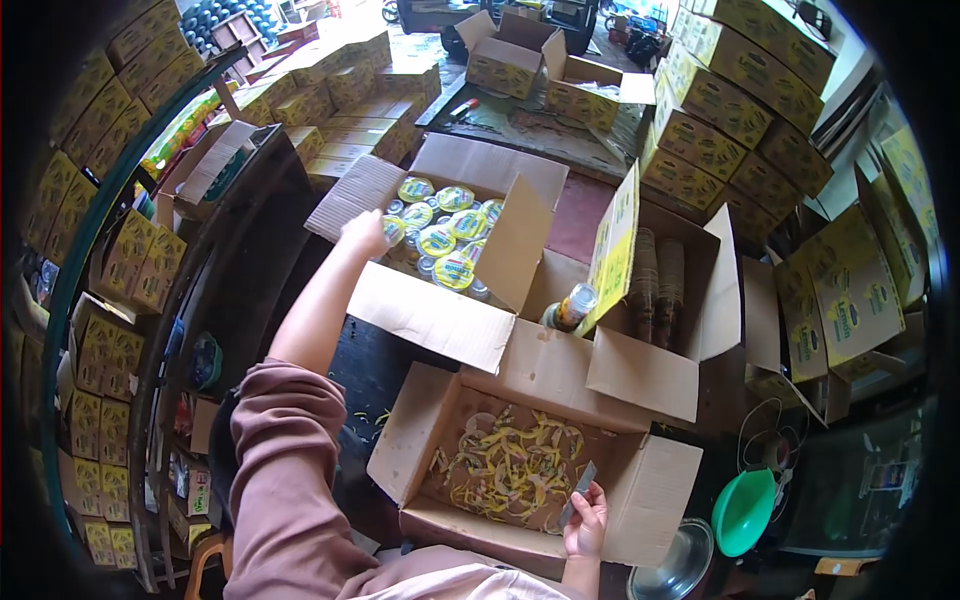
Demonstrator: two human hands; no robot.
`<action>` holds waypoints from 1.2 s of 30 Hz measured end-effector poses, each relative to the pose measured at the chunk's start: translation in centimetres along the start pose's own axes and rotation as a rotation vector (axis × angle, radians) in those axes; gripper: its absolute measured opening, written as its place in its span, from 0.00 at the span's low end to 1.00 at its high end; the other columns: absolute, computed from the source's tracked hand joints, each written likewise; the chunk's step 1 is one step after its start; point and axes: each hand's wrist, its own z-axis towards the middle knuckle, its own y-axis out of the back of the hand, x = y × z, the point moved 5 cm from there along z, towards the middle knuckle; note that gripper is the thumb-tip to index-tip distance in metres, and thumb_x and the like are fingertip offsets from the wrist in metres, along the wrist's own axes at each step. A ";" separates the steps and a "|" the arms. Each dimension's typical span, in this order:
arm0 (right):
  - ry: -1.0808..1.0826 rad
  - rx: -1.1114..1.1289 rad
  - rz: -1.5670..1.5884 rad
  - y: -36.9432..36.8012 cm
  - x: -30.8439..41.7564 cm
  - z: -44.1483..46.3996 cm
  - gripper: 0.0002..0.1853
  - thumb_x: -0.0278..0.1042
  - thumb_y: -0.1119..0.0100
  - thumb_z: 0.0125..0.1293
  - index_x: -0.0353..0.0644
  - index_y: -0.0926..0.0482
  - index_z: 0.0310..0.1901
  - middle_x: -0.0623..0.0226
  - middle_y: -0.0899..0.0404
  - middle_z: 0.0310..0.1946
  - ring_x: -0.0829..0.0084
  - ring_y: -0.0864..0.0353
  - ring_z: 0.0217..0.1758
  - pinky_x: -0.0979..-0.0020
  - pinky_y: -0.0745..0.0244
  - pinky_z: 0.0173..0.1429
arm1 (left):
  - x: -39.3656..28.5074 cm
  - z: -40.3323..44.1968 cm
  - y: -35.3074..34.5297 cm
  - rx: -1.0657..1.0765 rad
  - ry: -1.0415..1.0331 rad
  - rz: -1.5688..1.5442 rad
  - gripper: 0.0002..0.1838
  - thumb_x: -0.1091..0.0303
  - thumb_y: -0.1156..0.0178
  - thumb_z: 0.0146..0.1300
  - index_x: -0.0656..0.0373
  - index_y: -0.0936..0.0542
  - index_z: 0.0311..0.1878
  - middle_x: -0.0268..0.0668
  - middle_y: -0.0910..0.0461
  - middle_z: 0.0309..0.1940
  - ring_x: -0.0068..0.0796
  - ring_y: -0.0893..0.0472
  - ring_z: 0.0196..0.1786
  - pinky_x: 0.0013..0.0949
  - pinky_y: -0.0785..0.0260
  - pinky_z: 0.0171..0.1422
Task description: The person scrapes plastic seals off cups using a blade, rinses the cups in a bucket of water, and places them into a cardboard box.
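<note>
Inside the open carton [430,318], beyond my near box on the dark surface [358,380], sit the lidded cups [453,270], yellow-printed lids mostly facing up. Its flaps are spread, I judge, to leave room for reaching in. My left hand [365,237] is at its left side, beside the leftmost cups; those fingertips are too blurred for me to tell whether they grasp one.

Nearer me, my right hand [588,522] has its fingers closed around a flat grey tool [582,484], seemingly a blade, probably held aside so the left can reach. It is over the right end of the near box [418,430], whose walls seem to keep the yellow scraps [515,460] together.

To the right, a clear cup [571,307] tilts by a raised flap. Stacked cups [645,285] stand in the right carton [705,285], their bottoms hidden by its near flap. The near box partly covers a metal bowl [685,560]; the lower cups I cannot make out.
</note>
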 end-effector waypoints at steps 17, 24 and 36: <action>-0.009 -0.010 -0.162 -2.3 -0.7 0.7 0.16 0.15 0.44 0.52 0.40 0.30 0.44 0.69 0.25 0.35 0.80 0.26 0.37 0.78 0.30 0.48 | -5.0 2.2 -8.9 0.057 -0.432 -0.179 0.50 0.60 0.32 0.30 0.51 0.43 0.62 0.46 0.43 0.58 0.48 0.41 0.61 0.44 0.44 0.62; 0.003 -0.002 -0.148 -2.7 -0.8 0.4 0.16 0.15 0.43 0.51 0.39 0.29 0.42 0.70 0.24 0.32 0.80 0.25 0.35 0.79 0.27 0.43 | -10.4 -0.7 -6.5 0.078 -0.891 0.260 0.51 0.72 0.28 0.27 0.42 0.40 0.62 0.38 0.39 0.56 0.41 0.40 0.62 0.45 0.44 0.62; 0.138 -0.060 -0.146 -0.1 0.9 -0.2 0.16 0.15 0.42 0.51 0.40 0.29 0.42 0.71 0.25 0.32 0.80 0.25 0.34 0.79 0.27 0.42 | -12.6 0.6 -6.1 0.260 -1.229 0.299 0.52 0.58 0.26 0.27 0.62 0.41 0.59 0.43 0.34 0.49 0.42 0.31 0.52 0.37 0.36 0.57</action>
